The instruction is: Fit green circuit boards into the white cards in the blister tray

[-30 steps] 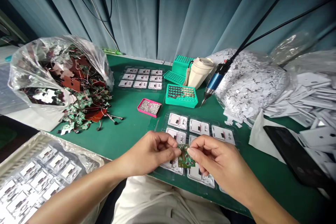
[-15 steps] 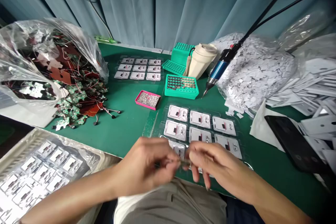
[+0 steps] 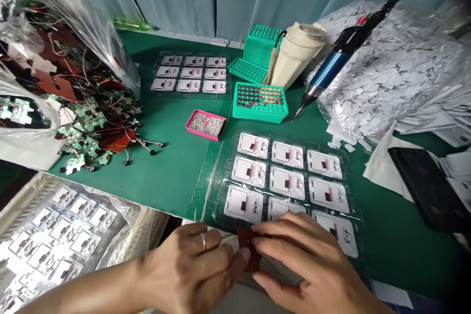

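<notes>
My left hand (image 3: 195, 267) and my right hand (image 3: 305, 260) meet at the table's near edge, both pinching a small dark reddish-brown piece (image 3: 247, 248), probably the back of a little circuit board. The left hand wears a ring. Just beyond the fingers lies a clear blister tray (image 3: 217, 176) with several white parts in its pockets. The fingers of both hands are closed on the piece.
A plastic bag of green boards with wires (image 3: 69, 103) sits at left. A pink dish of screws (image 3: 206, 124), a teal battery holder (image 3: 259, 103), a beige cup (image 3: 296, 54), a hanging blue electric screwdriver (image 3: 331, 66), a second tray (image 3: 189, 73), white parts heaps (image 3: 397, 73), a black phone (image 3: 429, 189), a crate (image 3: 55, 230).
Both hands have come back toward me to the table edge. The small board, held green side up before, now shows a dark brown face. The view has tilted down.
</notes>
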The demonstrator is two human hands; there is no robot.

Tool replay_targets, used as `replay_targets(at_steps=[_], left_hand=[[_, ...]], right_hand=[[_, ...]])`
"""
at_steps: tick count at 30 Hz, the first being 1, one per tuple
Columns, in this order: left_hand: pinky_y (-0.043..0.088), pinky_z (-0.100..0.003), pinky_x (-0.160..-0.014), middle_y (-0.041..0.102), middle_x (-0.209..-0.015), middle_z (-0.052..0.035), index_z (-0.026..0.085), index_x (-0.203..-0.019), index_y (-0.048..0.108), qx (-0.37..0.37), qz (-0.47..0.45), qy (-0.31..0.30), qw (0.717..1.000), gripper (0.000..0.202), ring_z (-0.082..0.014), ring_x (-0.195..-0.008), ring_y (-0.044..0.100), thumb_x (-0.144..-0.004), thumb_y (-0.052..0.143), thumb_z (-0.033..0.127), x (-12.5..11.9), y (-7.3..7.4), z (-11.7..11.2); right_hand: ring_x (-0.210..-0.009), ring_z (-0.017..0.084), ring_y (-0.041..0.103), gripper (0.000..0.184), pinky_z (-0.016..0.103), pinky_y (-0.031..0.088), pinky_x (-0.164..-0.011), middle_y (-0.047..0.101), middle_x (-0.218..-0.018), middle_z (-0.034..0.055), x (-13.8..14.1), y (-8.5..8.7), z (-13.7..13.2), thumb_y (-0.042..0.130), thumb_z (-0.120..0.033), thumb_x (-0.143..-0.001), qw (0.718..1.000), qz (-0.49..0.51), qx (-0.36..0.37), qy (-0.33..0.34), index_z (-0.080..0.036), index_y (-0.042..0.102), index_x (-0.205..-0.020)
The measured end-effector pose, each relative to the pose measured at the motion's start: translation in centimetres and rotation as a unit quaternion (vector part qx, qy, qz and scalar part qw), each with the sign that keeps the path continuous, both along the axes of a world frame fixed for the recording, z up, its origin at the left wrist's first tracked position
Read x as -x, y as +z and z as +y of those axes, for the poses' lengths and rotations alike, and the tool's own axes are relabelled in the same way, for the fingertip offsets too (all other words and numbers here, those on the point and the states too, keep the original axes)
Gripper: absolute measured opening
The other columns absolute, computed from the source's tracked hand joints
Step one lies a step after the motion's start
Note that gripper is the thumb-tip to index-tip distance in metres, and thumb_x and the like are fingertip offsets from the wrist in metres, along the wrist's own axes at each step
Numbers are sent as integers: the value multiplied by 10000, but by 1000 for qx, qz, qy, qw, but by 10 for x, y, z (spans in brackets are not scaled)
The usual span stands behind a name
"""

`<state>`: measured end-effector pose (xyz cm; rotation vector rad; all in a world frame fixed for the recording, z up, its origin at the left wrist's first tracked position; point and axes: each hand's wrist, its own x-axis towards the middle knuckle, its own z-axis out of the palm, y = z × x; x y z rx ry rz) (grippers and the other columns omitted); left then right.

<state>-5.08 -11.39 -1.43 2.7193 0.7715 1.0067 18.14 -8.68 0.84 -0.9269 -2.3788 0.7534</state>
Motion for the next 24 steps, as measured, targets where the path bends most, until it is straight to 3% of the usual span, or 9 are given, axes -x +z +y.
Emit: replay_targets(at_steps=[4, 8, 15, 24], left_hand=[[470, -287, -543, 666, -821, -64, 39, -1169, 557, 77, 46, 54, 995, 259, -156, -666, 585, -914, 538, 76, 5, -5, 13], [485, -294, -630, 641, -879, -68, 101, -1093, 585, 90, 85, 102, 987, 195, -175, -754, 578, -972, 433, 103, 2, -10, 27], [441, -315, -631, 599, -899, -61, 130, -1062, 605, 119, 112, 103, 981, 221, -179, -744, 508, -983, 399, 119, -4, -13, 34], [460, -315, -639, 608, -901, -84, 99, -995, 625, 149, 78, 80, 983, 205, -183, -763, 495, -968, 422, 94, -11, -14, 33]], right_hand=[[-821, 200, 618, 170, 366, 477, -716, 726, -961, 32, 8, -13, 7, 700, -189, -779, 987, -48, -146, -57, -199, 689, -949], [-834, 216, 607, 134, 373, 452, -716, 726, -977, 44, 12, -26, 15, 701, -193, -800, 974, -75, -187, -105, -186, 692, -934], [-847, 209, 586, 144, 372, 431, -745, 715, -1024, 41, 14, -33, 17, 653, -184, -855, 972, -102, -177, -116, -199, 705, -988], [-849, 208, 568, 132, 367, 405, -736, 709, -1000, 44, 12, -34, 18, 619, -210, -876, 971, -109, -171, -128, -191, 697, -981]])
